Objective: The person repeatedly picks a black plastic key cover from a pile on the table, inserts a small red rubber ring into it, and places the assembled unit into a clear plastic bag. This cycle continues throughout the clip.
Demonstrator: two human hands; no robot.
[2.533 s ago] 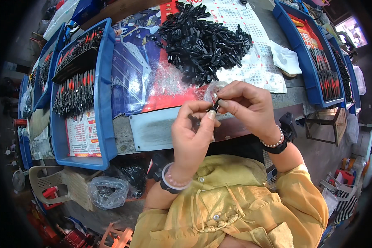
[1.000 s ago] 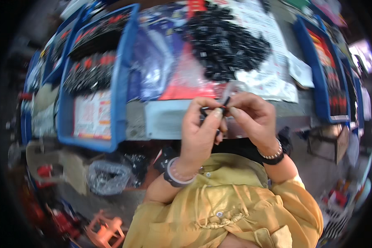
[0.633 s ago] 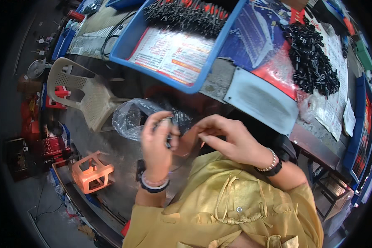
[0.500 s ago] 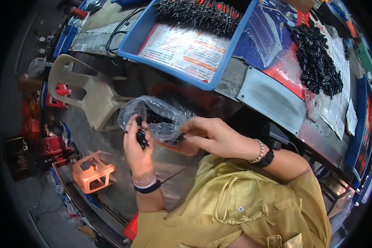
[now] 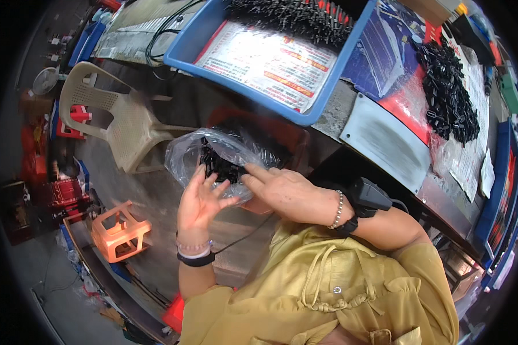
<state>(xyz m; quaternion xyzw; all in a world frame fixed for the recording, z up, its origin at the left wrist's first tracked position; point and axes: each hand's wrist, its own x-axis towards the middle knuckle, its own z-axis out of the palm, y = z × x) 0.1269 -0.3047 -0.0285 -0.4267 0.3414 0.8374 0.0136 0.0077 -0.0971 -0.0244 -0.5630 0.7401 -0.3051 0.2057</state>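
A clear plastic bag (image 5: 181, 152) gapes in front of me, with small black parts (image 5: 221, 164) inside. At its near side my left hand (image 5: 201, 201) is open, palm up with fingers spread at the mouth, holding nothing. On the bag's right side, my right hand (image 5: 288, 192) has its fingers bent together over the rim and grips the film; its fingertips are partly hidden. Under and behind the bag is a reddish-orange container (image 5: 290, 135), mostly in shadow.
A blue tray (image 5: 253, 99) with black rods stands on the table beyond. Farther right lie a pile of black parts (image 5: 452, 95) and a grey-white plate (image 5: 385, 144) at the table edge. Left are a beige plastic chair (image 5: 126, 126) and an orange stool (image 5: 118, 238).
My left hand has let go of the black pieces it held, and its fingers have spread. Black parts now show at the bag's mouth. My right hand has shifted slightly left.
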